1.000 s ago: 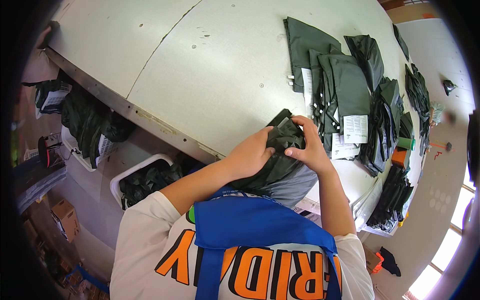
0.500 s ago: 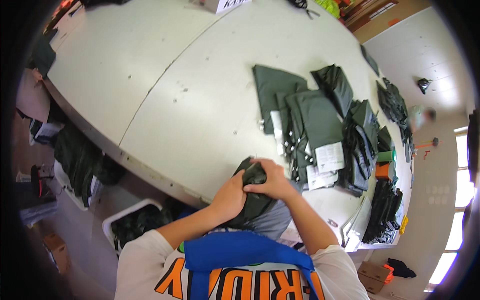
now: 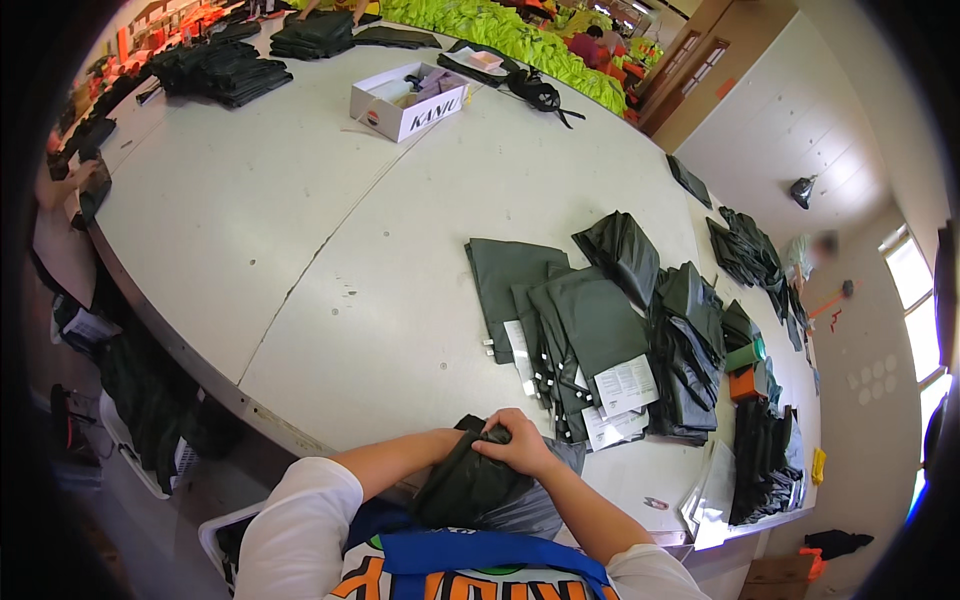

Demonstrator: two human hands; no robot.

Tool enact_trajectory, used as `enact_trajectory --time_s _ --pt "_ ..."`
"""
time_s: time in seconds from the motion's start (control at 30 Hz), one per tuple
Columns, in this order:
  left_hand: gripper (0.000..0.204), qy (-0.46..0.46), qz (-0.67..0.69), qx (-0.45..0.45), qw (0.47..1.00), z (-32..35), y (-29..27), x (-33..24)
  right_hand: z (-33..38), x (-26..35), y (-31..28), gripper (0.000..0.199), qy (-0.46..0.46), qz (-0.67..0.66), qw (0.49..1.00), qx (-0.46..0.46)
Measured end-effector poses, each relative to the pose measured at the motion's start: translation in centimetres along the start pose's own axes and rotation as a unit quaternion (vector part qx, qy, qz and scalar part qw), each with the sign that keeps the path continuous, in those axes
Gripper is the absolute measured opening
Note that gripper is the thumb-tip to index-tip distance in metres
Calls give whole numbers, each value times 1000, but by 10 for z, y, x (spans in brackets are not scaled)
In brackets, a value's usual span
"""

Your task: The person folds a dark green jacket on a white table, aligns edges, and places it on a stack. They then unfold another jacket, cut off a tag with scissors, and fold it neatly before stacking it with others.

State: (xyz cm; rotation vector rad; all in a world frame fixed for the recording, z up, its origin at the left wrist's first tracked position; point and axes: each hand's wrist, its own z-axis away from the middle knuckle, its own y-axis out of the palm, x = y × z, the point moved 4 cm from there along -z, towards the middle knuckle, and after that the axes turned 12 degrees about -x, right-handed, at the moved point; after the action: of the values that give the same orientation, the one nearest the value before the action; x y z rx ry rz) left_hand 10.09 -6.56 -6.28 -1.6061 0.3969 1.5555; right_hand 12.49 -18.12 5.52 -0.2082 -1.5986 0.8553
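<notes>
A rolled dark green garment (image 3: 468, 488) is held against my body at the near edge of the big white table (image 3: 330, 260). My right hand (image 3: 518, 447) grips its top, fingers curled over the fabric. My left hand (image 3: 455, 437) is mostly hidden behind the bundle and the right hand, pressed to its upper left side. Both forearms come up from the lower edge. On the table ahead lie flat dark green sleeves with white paper tags (image 3: 560, 325).
A heap of crumpled dark green pieces (image 3: 690, 340) lies right of the flat ones, with more along the right rim (image 3: 760, 450). A white open box (image 3: 408, 98) and dark folded stacks (image 3: 235, 75) sit at the far side. A white bin (image 3: 225, 535) stands below the table's edge.
The camera has tilted up, so more of the far table shows. My hands have drawn the bundle lower and closer to my body, still gripping it.
</notes>
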Motion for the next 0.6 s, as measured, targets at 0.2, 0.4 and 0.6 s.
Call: enact_trajectory --time_s 0.2,0.4,0.6 --pt "43 -30 -101 72 992 3 4 -1 7 10 -5 32 -5 67 998 -16" --pt "44 -238 -175 10 955 18 -10 -14 5 6 -7 38 65 -20 997 29" --pt "24 -190 4 -294 937 47 -4 -6 -2 -12 -22 40 80 -43 995 -27"
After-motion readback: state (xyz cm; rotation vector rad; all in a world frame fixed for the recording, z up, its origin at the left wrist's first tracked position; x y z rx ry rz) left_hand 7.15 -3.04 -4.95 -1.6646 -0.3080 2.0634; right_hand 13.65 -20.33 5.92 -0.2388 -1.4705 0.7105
